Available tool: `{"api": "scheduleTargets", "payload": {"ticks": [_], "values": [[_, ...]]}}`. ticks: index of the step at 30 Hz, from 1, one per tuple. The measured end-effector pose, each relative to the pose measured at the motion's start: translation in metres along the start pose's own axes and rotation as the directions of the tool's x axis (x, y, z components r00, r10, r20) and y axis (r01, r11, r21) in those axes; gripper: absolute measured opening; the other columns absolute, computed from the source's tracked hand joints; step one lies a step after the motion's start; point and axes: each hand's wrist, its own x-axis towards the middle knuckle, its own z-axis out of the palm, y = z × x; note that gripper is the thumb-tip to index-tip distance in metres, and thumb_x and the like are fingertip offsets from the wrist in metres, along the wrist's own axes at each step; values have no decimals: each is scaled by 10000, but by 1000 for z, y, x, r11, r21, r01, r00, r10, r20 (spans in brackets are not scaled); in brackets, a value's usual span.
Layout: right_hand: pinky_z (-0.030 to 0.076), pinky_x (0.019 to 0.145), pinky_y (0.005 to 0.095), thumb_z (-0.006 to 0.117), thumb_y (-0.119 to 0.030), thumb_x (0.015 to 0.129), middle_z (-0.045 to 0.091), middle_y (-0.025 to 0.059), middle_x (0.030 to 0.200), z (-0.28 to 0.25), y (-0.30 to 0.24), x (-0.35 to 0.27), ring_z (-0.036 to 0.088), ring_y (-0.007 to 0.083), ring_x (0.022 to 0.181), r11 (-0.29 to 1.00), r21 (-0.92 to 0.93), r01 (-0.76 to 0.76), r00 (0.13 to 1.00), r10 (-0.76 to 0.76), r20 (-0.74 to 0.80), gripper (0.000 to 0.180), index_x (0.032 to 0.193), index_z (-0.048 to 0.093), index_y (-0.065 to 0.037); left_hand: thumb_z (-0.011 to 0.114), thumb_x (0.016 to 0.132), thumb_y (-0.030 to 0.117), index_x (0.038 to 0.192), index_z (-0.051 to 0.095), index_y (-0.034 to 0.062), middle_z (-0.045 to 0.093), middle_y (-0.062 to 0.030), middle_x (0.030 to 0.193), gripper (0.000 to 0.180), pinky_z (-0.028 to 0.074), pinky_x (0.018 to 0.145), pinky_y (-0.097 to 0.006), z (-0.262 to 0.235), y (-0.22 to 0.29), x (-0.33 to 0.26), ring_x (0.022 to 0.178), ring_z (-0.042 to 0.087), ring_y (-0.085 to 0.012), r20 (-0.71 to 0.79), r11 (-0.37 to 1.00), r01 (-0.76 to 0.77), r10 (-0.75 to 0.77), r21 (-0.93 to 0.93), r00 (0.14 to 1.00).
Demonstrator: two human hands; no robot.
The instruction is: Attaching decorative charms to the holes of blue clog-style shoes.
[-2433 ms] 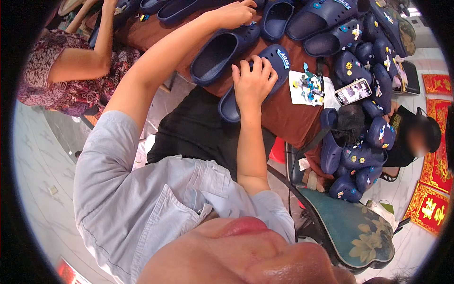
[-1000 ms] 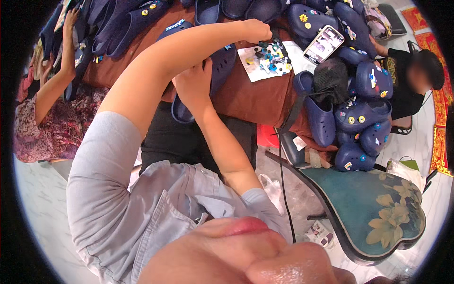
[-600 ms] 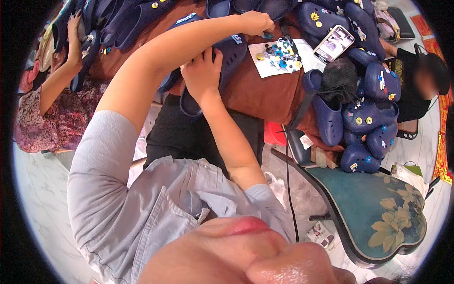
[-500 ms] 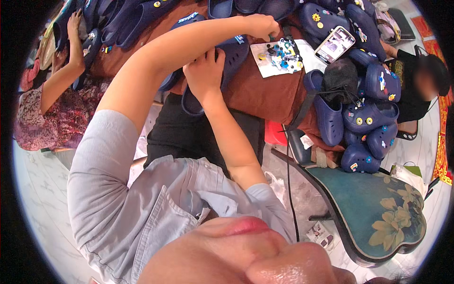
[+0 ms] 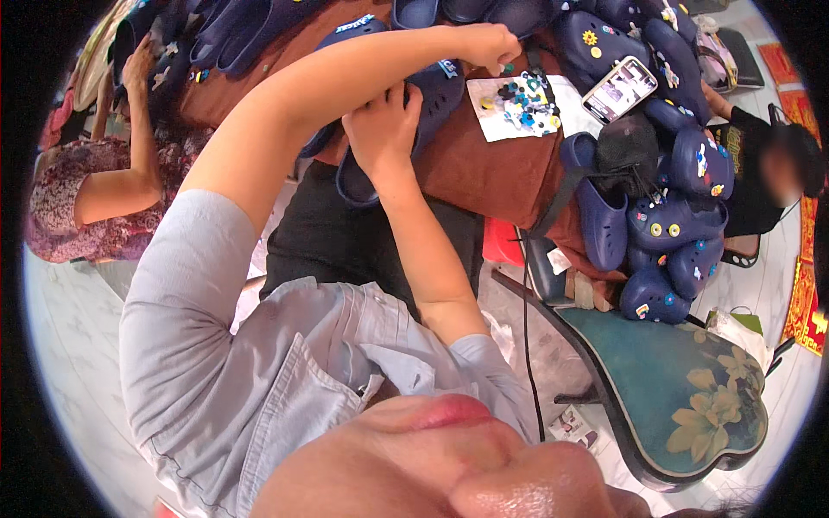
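My left arm crosses over my right and reaches toward the upper right. My left hand [image 5: 490,47] is closed in a pinch, with a small dark-green bit at its fingertips. It is at the far edge of a white sheet [image 5: 494,126] bearing a heap of small blue, black, white and yellow shoe charms [image 5: 528,104]. My right hand [image 5: 380,134] is wrapped over a dark blue clog [image 5: 438,108] with a light-blue lettered charm near its toe; the clog's heel [image 5: 356,188] points toward me. Another blue clog [image 5: 350,33] lies partly hidden behind my left forearm.
A phone [image 5: 620,89] lies beside the sheet, near a black pouch [image 5: 628,147] and piled decorated clogs [image 5: 678,226]. More clogs [image 5: 250,39] line the far side of the brown cloth [image 5: 484,177]. Co-workers sit at left and right. A green-topped chair [image 5: 656,380] stands lower right.
The view has shifted slightly, so the sheet and phone appear a little farther right. My left hand stays over the sheet's edge, and my right hand stays on the clog. The left co-worker's arm has moved.
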Motion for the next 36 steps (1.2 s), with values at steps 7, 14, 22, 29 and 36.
{"api": "scheduleTargets", "payload": {"ticks": [7,14,22,29,36], "values": [[352,1023,499,729,-305,791,626,126,1114,-11,6,0,507,334,1202,997,79,-19,992,9,127,266,916,729,-69,794,801,70,830,673,11,699,-77,786,137,507,670,-313,-84,-8,-82,745,649,-172,-339,941,91,-206,-326,918],[377,999,489,760,-326,792,610,101,1114,-14,-1,4,508,319,1190,996,68,56,991,-64,117,260,891,698,-93,820,804,166,863,675,24,689,-10,796,212,525,682,-282,-77,-61,-276,746,642,-102,-569,806,263,-569,-531,594],[347,1007,487,753,-375,821,593,59,1150,-22,1,3,510,270,1186,983,7,183,959,-180,220,556,1355,604,-335,776,864,132,1007,723,-19,735,-72,865,214,568,686,-279,-24,-42,-291,765,680,-115,-460,563,241,-805,-790,374],[305,1026,502,745,-398,828,621,24,1144,-15,3,-3,511,240,1186,988,-58,145,944,-120,306,507,1321,641,-344,756,861,93,1054,749,-9,762,-93,952,219,561,803,-306,-8,-47,-266,861,710,-162,-542,679,326,-727,-658,421],[302,1027,493,764,-371,813,630,5,1116,-15,2,-1,522,227,1170,988,-64,138,946,-112,305,491,1293,666,-341,768,815,90,982,762,16,730,-153,938,183,566,799,-376,1,-50,-266,884,712,-295,-718,862,305,-506,-404,478]]}}
